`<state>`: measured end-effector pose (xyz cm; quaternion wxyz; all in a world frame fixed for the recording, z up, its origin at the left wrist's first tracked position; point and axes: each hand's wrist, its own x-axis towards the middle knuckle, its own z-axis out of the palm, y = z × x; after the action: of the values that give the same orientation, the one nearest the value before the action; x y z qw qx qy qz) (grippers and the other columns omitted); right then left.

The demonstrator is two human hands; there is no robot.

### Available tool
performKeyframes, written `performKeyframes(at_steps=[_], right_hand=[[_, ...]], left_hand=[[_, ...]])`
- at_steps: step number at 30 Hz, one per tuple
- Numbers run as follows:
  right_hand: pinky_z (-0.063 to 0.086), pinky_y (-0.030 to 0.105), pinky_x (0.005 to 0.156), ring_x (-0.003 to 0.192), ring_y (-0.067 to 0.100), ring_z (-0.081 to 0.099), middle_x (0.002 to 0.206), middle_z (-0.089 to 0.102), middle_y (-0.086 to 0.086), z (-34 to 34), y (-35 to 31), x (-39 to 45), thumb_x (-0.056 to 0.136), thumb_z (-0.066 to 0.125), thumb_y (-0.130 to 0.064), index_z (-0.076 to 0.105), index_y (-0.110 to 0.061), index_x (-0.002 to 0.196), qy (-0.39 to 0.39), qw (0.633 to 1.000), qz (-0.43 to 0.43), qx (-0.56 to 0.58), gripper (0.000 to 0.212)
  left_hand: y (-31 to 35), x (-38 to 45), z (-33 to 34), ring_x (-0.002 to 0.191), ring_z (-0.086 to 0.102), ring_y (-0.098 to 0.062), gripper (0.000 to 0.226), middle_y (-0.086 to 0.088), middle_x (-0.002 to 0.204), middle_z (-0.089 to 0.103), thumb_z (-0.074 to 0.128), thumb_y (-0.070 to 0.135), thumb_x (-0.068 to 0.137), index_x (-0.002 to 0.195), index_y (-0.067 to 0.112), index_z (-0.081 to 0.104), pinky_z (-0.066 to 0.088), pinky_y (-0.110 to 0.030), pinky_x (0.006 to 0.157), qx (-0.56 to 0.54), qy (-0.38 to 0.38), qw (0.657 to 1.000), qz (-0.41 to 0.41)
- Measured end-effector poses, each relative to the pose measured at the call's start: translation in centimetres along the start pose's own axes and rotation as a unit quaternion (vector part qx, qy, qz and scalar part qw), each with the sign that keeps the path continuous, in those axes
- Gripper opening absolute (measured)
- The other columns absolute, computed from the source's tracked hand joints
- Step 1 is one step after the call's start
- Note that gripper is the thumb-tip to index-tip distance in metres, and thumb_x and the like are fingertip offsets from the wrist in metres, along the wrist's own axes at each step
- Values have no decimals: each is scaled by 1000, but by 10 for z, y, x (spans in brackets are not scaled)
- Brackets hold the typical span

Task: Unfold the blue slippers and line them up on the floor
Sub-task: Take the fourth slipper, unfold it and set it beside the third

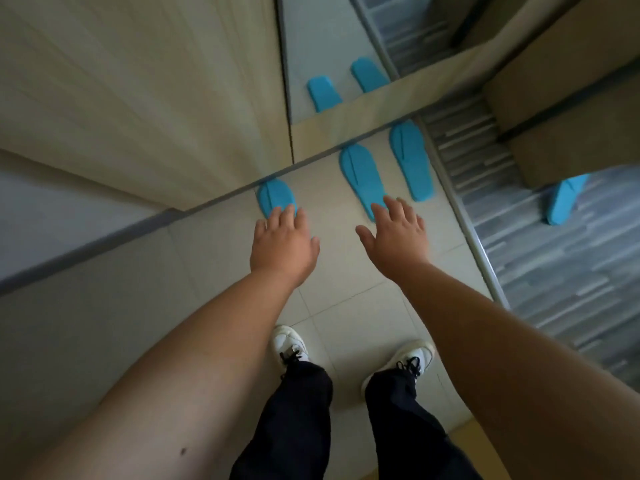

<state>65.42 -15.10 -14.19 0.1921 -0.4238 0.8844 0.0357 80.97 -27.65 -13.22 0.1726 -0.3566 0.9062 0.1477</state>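
**Both hands reaching toward the slippers along the cabinet base**

You are leaning over the tiled floor [214,306] with both arms stretched forward. Your left hand [282,247] is hovering at the near end of the left slipper [275,195], its fingers [292,216] loosely spread and holding nothing; whether they are touching the foam is not clear. Your right hand [398,237] is lying just as open and empty, its fingertips overlapping the near end of the middle slipper [362,174].

All three slippers on the tile are lying flat against the foot of the cabinet [138,98], long axes running away from you. The right slipper [412,161] is sitting just beside the middle one, near the metal threshold strip [460,209]. The left slipper is standing well apart from those two, so it looks like the one needing to be slid rightward, and your left hand is the nearer.

A fourth slipper [564,199] is lying beyond the threshold on the striped floor, by a cardboard box [571,143]. The blue shapes above are mirror reflections. Nothing is blocking either hand.
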Motion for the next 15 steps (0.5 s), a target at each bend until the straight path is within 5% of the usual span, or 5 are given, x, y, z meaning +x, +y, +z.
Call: performKeyframes(at_steps=[15], right_hand=[[10, 46, 117, 146, 29, 12, 158, 23, 8, 10, 147, -64, 95, 32, -57, 28, -20, 148, 24, 988, 141, 62, 65]], left_hand=[[169, 8, 18, 145, 16, -31, 63, -13, 158, 18, 30, 44, 97, 148, 11, 15, 17, -49, 117, 84, -8, 987, 137]])
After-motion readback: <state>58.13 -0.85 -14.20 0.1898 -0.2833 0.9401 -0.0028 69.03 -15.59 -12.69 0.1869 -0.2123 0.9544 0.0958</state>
